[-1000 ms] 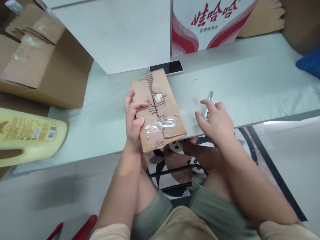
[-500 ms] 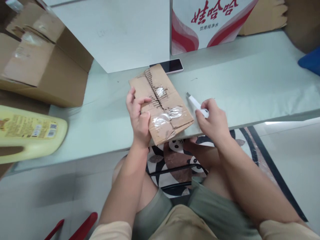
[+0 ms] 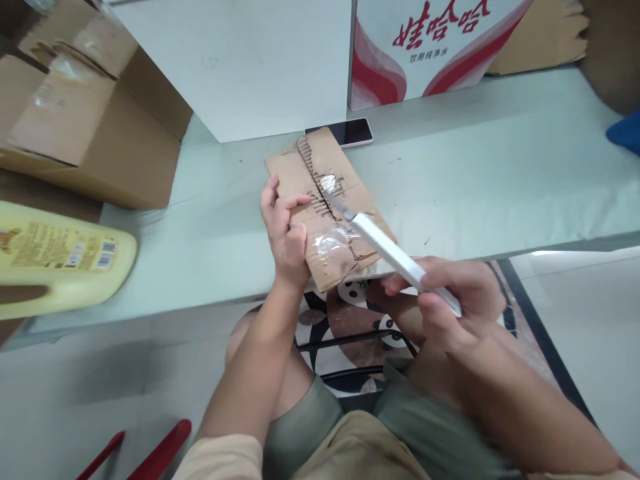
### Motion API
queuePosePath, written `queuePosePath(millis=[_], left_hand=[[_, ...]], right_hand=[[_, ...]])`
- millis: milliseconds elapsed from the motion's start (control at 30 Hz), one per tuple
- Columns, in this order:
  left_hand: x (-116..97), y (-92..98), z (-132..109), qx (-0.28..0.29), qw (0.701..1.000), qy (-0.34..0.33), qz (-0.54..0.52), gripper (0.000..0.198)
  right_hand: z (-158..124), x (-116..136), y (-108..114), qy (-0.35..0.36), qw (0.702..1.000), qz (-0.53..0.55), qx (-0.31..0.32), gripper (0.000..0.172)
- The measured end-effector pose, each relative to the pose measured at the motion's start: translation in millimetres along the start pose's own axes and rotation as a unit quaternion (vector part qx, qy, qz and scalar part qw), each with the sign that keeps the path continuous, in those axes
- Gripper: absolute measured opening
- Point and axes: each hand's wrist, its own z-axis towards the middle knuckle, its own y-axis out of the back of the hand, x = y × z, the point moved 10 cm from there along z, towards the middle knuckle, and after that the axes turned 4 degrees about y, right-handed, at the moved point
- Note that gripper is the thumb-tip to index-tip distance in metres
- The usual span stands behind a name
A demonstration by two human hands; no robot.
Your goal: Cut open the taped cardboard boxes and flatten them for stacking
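Note:
A flat, taped cardboard box (image 3: 293,165) lies tilted on the pale green tabletop, its far end next to a phone. My left hand (image 3: 287,230) grips its left side, thumb and fingers over the edge. Torn corrugated slits and shiny clear tape run along the box's upper face. In my right hand (image 3: 463,297) is a white utility knife (image 3: 387,250), held by its rear end. The knife's blade points up and left over the box's middle seam; whether its tip touches the cardboard I cannot tell.
A phone (image 3: 356,132) lies behind the box, before a white panel (image 3: 280,73) and a red-and-white carton (image 3: 425,60). Cardboard boxes (image 3: 135,140) and a yellow jug (image 3: 117,253) stand at the left. Something blue (image 3: 625,133) is at the right edge.
My right hand has drawn back toward me and turned, so the knife now reaches over the box instead of beside it. My left hand stays on the box.

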Motion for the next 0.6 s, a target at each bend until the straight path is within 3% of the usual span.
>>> queuePosePath(millis=[133, 333, 433, 600], left_hand=[[-2.1, 0.2, -1.1, 0.0, 0.999, -0.044, 0.018, 0.049], [1.0, -0.1, -1.9, 0.013, 0.998, -0.062, 0.012, 0.047], [0.0, -1.3, -1.8, 0.016, 0.998, -0.067, 0.009, 0.048], [1.0, -1.1, -1.1, 0.007, 0.998, -0.058, 0.015, 0.053]], right_hand=[[0.5, 0.2, -0.9, -0.014, 0.995, -0.093, 0.038, 0.022], [-5.0, 0.0, 10.9, -0.085, 0.976, -0.202, 0.001, 0.015], [-1.5, 12.1, 11.7, -0.04, 0.96, -0.278, -0.003, 0.008], [4.1, 32.9, 5.7, 0.07, 0.952, -0.299, 0.021, 0.02]])
